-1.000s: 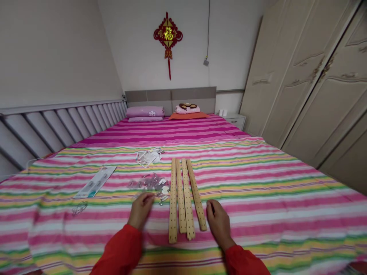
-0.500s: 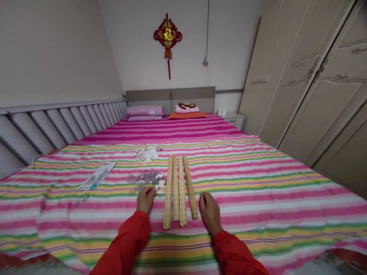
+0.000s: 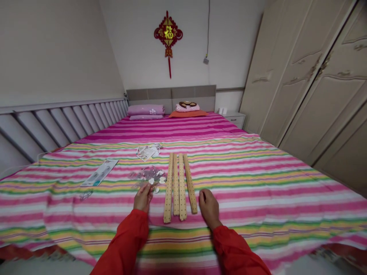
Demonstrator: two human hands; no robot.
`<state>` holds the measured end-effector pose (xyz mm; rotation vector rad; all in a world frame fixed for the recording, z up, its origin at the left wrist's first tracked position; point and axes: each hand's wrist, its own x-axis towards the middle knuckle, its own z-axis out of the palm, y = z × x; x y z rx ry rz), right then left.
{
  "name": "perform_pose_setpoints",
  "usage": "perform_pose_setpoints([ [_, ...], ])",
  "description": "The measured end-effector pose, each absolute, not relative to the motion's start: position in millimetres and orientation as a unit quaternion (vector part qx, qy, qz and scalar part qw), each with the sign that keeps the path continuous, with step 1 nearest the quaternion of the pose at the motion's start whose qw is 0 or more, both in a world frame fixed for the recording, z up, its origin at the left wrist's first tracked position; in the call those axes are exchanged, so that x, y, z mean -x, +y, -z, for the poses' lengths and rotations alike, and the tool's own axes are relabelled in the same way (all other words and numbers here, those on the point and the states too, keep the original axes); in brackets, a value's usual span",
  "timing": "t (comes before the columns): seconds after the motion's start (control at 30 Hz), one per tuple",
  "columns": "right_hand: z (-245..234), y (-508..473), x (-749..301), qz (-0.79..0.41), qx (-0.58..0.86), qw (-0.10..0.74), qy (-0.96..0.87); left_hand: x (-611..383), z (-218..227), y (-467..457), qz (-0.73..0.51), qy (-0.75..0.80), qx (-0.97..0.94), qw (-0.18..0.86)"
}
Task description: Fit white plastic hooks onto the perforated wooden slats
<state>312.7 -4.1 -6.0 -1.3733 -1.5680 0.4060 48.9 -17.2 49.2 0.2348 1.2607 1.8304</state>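
Note:
My left hand point(image 3: 143, 197) is closed, with thumb and fingers pinching a small white rounded piece point(image 3: 151, 181) at the edge of a loose pile. In that pile lie clear plastic bits point(image 3: 145, 173) and other white pieces point(image 3: 162, 179). Just right of it, several long tan strips with rows of dark dots point(image 3: 168, 191) lie roughly side by side, pointing away from me. My right hand point(image 3: 209, 208) rests on the bed as a loose fist beside the rightmost strip point(image 3: 190, 187), apart from it. Nothing shows between its fingers.
A striped sheet point(image 3: 258, 191) covers the bed. To the left lie a flat blister pack point(image 3: 100, 172) and a small clear plastic piece point(image 3: 86, 194). Farther back is a heap of paper and packaging scraps point(image 3: 149, 152). A slatted rail point(image 3: 63, 124) runs along the left side.
My left hand has shifted slightly left, and a white piece has moved left with it, away from the other white pieces. My right hand stays by the strips.

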Motion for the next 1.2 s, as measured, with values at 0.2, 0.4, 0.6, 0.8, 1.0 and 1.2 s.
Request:
perform_pose_setpoints([
  [0.2,1,1,-315,-0.302,0.553,0.556,-0.542,-52,-49,-26,-0.729,0.479,-0.069,0.484],
  [0.4,-40,-8,-261,-0.365,0.432,0.553,-0.612,-54,-52,-32,-0.725,0.449,-0.074,0.516],
  [0.6,-48,-6,-182,-0.356,0.367,0.492,-0.705,-58,-48,-37,-0.717,0.453,-0.082,0.523],
  [0.8,-40,-1,-153,-0.286,0.432,0.427,-0.741,-56,-43,-38,-0.716,0.45,-0.083,0.528],
  [1.0,-39,-5,-154,-0.268,0.434,0.42,-0.75,-56,-35,-36,-0.729,0.483,-0.082,0.478],
  [1.2,-36,-2,-152,-0.255,0.441,0.463,-0.725,-43,-32,-32,-0.761,0.515,-0.08,0.387],
])
